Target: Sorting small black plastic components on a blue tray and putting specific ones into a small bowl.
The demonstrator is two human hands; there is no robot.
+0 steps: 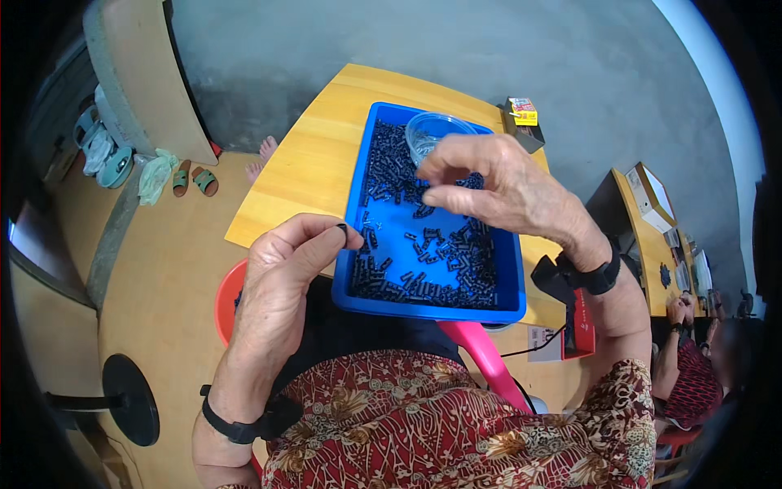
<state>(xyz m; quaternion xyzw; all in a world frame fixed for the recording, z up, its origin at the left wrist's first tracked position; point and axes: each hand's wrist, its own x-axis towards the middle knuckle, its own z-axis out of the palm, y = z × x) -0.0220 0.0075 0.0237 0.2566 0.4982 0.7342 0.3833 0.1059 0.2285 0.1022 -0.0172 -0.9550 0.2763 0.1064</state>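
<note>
My left hand is at the blue tray's left edge, with thumb and forefinger pinched on a small black piece, mostly hidden by the fingertips. My right hand hovers above the tray beside a round clear plastic tub. Its thumb and fingers are apart, and nothing shows between them. Inside the tub are small shiny bits, too small to name. Many small black cylindrical pieces lie in the tray, heaped at the far left and along the near and right sides. Part of the tub is behind my right hand.
The tray stands on a yellow wooden table. A yellow box rests on a dark box at its far right. Nearby are a red container, a pink curved bar and a black round base. Another person sits at right.
</note>
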